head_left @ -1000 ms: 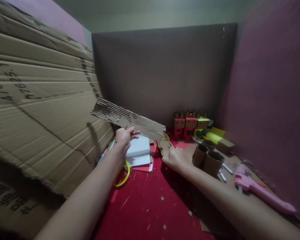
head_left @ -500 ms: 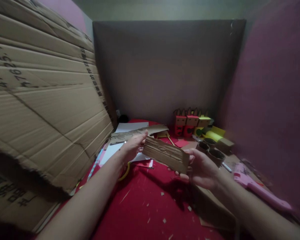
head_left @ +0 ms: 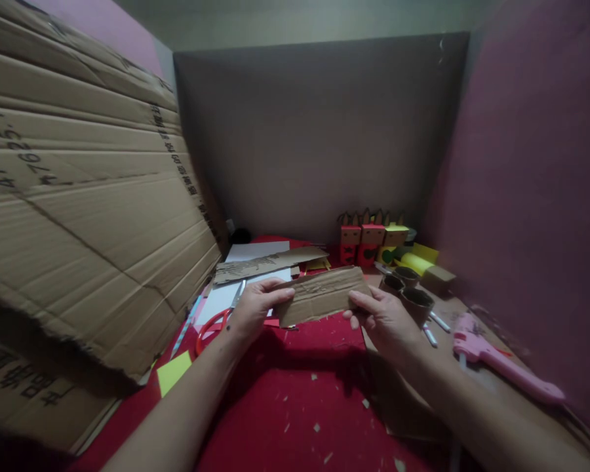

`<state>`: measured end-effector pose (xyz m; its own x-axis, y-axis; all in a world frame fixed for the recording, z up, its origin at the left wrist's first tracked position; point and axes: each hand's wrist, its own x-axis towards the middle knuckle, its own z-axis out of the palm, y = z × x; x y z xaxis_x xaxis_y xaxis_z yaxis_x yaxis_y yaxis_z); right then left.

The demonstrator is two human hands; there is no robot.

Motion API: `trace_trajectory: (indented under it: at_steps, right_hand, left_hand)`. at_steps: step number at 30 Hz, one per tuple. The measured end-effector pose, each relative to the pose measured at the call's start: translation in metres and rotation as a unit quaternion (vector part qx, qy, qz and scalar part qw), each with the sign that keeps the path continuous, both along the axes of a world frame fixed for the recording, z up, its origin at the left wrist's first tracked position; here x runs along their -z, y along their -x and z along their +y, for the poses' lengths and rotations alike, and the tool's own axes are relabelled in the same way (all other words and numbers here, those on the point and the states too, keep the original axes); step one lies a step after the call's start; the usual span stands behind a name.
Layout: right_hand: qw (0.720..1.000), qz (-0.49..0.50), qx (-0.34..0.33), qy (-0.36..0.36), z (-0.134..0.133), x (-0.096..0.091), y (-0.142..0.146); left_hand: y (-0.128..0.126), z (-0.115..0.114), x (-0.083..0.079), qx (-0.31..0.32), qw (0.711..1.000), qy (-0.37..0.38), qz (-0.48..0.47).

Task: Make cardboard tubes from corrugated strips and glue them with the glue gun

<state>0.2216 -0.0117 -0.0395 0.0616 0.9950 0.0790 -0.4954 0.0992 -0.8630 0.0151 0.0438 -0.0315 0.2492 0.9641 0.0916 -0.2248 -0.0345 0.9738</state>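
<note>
A strip of brown corrugated cardboard (head_left: 322, 295) is held up above the red table cover, its torn, ridged face towards me. My left hand (head_left: 258, 305) pinches its left end, thumb on the near face. At the right end, my right hand (head_left: 386, 321) grips it between thumb and fingers. Just left of my left hand lie scissors with red handles (head_left: 211, 331), partly hidden by the hand. Behind the strip a longer torn cardboard piece (head_left: 270, 262) rests on white paper sheets (head_left: 216, 305).
Small animal figures (head_left: 371, 242) in red and yellow stand at the back right. Cardboard tubes (head_left: 415, 303), white markers (head_left: 437, 321) and a pink glue gun (head_left: 501, 360) lie right. A big cardboard sheet (head_left: 103, 210) rises on the left. Scraps dot the red cover (head_left: 275, 406).
The cardboard strip has turned from slanting down rightwards to rising slightly towards the right. Both hands still hold its ends. The view has shifted, showing the red scissor handles and a yellow paper.
</note>
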Motion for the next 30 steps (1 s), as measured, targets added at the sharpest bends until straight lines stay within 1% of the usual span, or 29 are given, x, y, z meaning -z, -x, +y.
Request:
trace_trajectory:
  at_steps: [2, 4, 7, 9, 11, 13, 15, 16, 17, 19, 21, 22, 23, 24, 25, 26, 27, 28, 29, 30]
  right_hand:
    - [1.0, 0.017, 0.018, -0.001, 0.0, 0.0, 0.001]
    - [1.0, 0.027, 0.016, 0.0, 0.0, 0.004, 0.003]
    - [1.0, 0.009, -0.009, 0.003, -0.001, 0.012, 0.007]
    - [0.999, -0.017, -0.027, 0.006, -0.004, 0.016, 0.007]
    - [0.998, -0.044, -0.037, -0.004, -0.007, 0.017, 0.006]
    - [0.997, -0.058, -0.055, -0.023, -0.011, 0.014, 0.004]
    - [0.995, -0.04, -0.088, -0.029, -0.016, 0.008, 0.002]
    - [0.994, -0.02, -0.106, -0.017, -0.017, 0.004, 0.001]
    - [0.992, 0.004, -0.122, 0.012, -0.019, 0.001, 0.0]
    - [0.983, 0.046, -0.143, 0.106, -0.023, -0.003, -0.002]
    - [0.965, 0.054, -0.169, 0.195, -0.026, -0.004, -0.002]
    - [0.957, 0.044, -0.188, 0.217, -0.028, -0.004, -0.002]
    - [0.953, 0.029, -0.208, 0.218, -0.029, -0.003, -0.002]
    - [0.952, 0.012, -0.224, 0.206, -0.03, -0.001, -0.002]
    - [0.954, -0.003, -0.234, 0.187, -0.03, 0.001, -0.001]
    - [0.958, -0.012, -0.234, 0.167, -0.03, 0.003, -0.001]
    - [0.963, -0.015, -0.224, 0.149, -0.029, 0.005, 0.0]
    - [0.969, -0.013, -0.208, 0.135, -0.027, 0.007, 0.0]
    - [0.974, -0.01, -0.19, 0.124, -0.026, 0.008, 0.0]
    - [0.978, -0.006, -0.173, 0.119, -0.024, 0.01, 0.0]
  left_hand:
    - [0.001, -0.003, -0.002, 0.023, 0.999, -0.006, 0.023]
    - [-0.003, -0.007, -0.002, 0.043, 0.998, -0.014, 0.039]
    - [-0.013, -0.018, 0.0, 0.08, 0.994, -0.026, 0.064]
    - [-0.017, -0.026, 0.001, 0.121, 0.988, -0.041, 0.091]
    - [-0.017, -0.031, 0.003, 0.155, 0.979, -0.06, 0.117]
    - [-0.013, -0.033, 0.003, 0.157, 0.976, -0.08, 0.129]
    - [-0.008, -0.031, 0.004, 0.125, 0.979, -0.1, 0.122]
    - [-0.005, -0.03, 0.004, 0.102, 0.979, -0.128, 0.12]
    - [-0.002, -0.028, 0.005, 0.079, 0.975, -0.166, 0.122]
    - [0.0, -0.027, 0.006, 0.042, 0.957, -0.253, 0.139]
    - [-0.001, -0.026, 0.007, 0.029, 0.934, -0.316, 0.164]
    - [-0.001, -0.026, 0.008, 0.032, 0.927, -0.328, 0.176]
    - [-0.002, -0.026, 0.009, 0.034, 0.922, -0.337, 0.189]
    - [-0.001, -0.025, 0.009, 0.033, 0.917, -0.34, 0.206]
    - [0.001, -0.024, 0.009, 0.02, 0.912, -0.333, 0.237]
    - [0.005, -0.023, 0.009, -0.01, 0.907, -0.317, 0.278]
    - [0.012, -0.021, 0.008, -0.049, 0.899, -0.293, 0.321]
    - [0.02, -0.019, 0.007, -0.112, 0.881, -0.252, 0.385]
    - [0.031, -0.017, 0.006, -0.154, 0.866, -0.228, 0.418]
    - [0.042, -0.016, 0.005, -0.181, 0.853, -0.215, 0.44]
